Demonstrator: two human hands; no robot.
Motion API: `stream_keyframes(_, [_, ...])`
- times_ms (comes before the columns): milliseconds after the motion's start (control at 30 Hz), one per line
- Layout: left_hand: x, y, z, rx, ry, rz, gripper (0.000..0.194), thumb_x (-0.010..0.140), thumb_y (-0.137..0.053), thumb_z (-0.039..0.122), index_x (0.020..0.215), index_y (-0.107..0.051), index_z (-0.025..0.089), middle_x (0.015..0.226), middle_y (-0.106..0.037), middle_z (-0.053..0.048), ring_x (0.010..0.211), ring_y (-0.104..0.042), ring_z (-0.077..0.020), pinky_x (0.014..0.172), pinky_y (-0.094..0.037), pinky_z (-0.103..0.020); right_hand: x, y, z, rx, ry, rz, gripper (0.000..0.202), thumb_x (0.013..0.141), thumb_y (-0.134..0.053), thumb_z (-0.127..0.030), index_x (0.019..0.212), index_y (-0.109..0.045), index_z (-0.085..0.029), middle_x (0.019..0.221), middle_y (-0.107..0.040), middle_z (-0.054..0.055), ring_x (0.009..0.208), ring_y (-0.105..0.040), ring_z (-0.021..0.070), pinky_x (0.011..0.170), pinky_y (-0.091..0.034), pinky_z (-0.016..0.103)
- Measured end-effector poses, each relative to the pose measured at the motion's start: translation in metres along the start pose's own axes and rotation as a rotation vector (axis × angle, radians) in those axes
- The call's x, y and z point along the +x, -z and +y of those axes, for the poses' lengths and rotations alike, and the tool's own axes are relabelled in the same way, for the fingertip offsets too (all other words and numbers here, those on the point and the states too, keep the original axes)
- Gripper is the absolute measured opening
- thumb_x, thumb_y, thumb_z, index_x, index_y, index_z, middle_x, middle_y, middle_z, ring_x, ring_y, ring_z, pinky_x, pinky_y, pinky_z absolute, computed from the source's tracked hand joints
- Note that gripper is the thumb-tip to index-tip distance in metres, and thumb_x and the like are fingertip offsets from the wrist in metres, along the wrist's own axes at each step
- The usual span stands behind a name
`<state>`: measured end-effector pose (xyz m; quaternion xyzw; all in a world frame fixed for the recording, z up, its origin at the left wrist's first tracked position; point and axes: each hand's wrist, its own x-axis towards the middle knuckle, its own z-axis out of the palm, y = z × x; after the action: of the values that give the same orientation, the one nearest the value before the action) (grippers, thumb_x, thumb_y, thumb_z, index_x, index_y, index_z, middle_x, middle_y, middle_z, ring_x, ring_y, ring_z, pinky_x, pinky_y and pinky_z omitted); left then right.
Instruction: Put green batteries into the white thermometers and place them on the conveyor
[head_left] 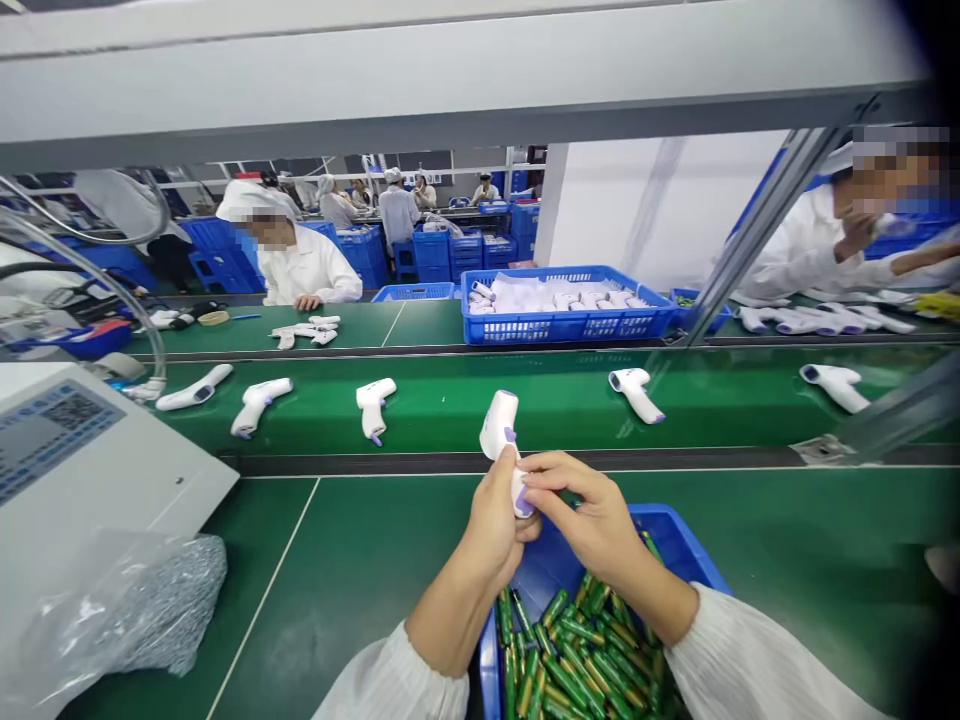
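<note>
A white and purple handheld thermometer (500, 420) is held upright over the front edge of the green belt. My left hand (491, 525) is wrapped round its handle. The fingers of my right hand (589, 510) are pressed together against the handle's purple part. Below my hands sits a blue bin (686, 545) full of green and gold batteries (577, 650). More thermometers lie spaced out on the belt, one (373, 405) left of the held one and another (636, 393) to its right.
On the left stand a white machine (112, 440) and a clear plastic bag (169, 600) of small metal parts. Beyond the belt is a blue crate (570, 325) of thermometers. A metal post (757, 235) rises on the right. People in white sit across the line.
</note>
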<state>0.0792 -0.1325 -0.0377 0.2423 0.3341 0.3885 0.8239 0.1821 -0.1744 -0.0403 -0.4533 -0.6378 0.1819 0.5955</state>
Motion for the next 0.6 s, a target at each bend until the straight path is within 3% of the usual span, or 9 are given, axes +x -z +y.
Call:
stream_keyframes(267, [-0.011,-0.01,0.008,0.049,0.035,-0.003,0.057,0.062,-0.074,0.064,0.076,-0.044,0.019,0.045,-0.029,0.011,0.034,-0.016,-0.0013,0.034,-0.009,-0.016,-0.003,0.0,0.0,0.058,0.059,0.063,0.009,0.089,-0.064,-0.02,0.091,-0.071,-0.025,0.097,-0.072,0.006,0.091,-0.067,0.0214,0.08,-0.055,0.037])
stream_keyframes(467, [-0.008,-0.011,-0.002,0.062,0.073,0.012,0.057,0.063,-0.071,0.067,0.073,-0.041,0.02,0.044,-0.026,0.011,0.035,-0.013,-0.0017,0.034,-0.008,-0.017,-0.004,0.003,0.002,0.025,-0.01,0.113,0.009,0.089,-0.063,-0.021,0.09,-0.072,-0.023,0.091,-0.072,0.006,0.086,-0.068,0.0218,0.075,-0.056,0.035])
stream_keyframes(600, [0.005,-0.006,0.009,0.172,0.064,-0.015,0.053,0.067,-0.067,0.066,0.072,-0.042,0.02,0.048,-0.028,0.01,0.037,-0.016,-0.0027,0.036,-0.011,-0.017,-0.005,-0.001,0.009,-0.018,0.003,0.127,0.008,0.089,-0.063,-0.02,0.089,-0.071,-0.023,0.096,-0.071,0.006,0.092,-0.067,0.0212,0.082,-0.054,0.037])
